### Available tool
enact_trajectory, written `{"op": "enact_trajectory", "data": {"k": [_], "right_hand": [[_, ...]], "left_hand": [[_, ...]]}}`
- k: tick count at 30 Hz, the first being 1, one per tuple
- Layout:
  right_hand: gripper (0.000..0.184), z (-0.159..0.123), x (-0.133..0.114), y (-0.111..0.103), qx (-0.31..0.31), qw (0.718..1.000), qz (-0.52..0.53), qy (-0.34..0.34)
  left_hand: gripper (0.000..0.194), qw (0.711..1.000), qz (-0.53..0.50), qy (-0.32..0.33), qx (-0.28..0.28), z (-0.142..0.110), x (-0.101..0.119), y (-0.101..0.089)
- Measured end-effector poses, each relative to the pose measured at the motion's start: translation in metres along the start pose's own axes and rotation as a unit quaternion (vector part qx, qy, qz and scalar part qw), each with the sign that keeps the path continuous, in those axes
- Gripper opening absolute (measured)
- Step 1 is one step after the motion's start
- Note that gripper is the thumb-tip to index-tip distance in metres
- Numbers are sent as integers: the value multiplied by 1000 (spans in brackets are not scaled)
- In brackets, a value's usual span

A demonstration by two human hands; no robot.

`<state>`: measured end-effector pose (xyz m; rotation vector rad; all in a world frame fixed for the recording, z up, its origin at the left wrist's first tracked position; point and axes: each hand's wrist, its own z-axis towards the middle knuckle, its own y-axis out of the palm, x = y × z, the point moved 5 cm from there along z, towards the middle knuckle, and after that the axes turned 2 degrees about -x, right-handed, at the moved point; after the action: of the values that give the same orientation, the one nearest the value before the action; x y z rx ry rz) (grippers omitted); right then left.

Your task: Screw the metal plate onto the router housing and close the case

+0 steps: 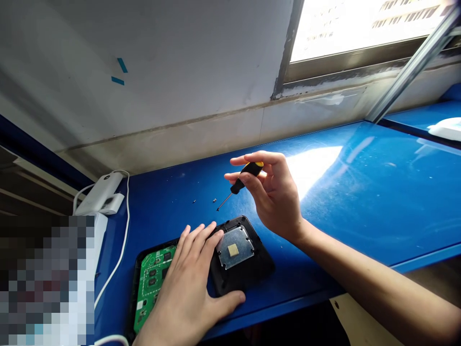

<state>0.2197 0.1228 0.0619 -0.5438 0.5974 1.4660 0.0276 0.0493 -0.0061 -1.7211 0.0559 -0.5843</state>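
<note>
My right hand (275, 194) grips a small screwdriver (248, 176) with a black and yellow handle. Its thin shaft slants down to the left, and a tiny dark screw seems to sit at the tip, above the blue desk. My left hand (192, 281) lies with fingers outstretched over a black plastic cover (264, 262), which has a metal plate (237, 257) with a beige square pad. Partly beneath that hand, a green circuit board (151, 276) rests in a black casing. Some small screws (214, 200) lie on the desk beyond the cover.
A white power strip (101, 192) with a plug stands at the left, its white cable (126, 216) running down the desk's left side. The blue desk (378, 192) meets a wall behind. A metal post (406, 67) rises at the right, near a window. A white object (446, 129) lies at far right.
</note>
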Motion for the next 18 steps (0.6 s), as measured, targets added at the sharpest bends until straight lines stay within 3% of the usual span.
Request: {"op": "enact_trajectory", "data": {"k": [8, 11, 18], "right_hand": [[19, -4, 1, 4, 9, 1000, 11, 21], [19, -6, 3, 4, 8, 999, 17, 26], [22, -7, 0, 3, 9, 999, 31, 14]], "left_hand": [[103, 998, -11, -43, -45, 1, 1, -3], [107, 998, 8, -49, -28, 5, 2, -9], [90, 997, 73, -8, 36, 26, 13, -20]]}}
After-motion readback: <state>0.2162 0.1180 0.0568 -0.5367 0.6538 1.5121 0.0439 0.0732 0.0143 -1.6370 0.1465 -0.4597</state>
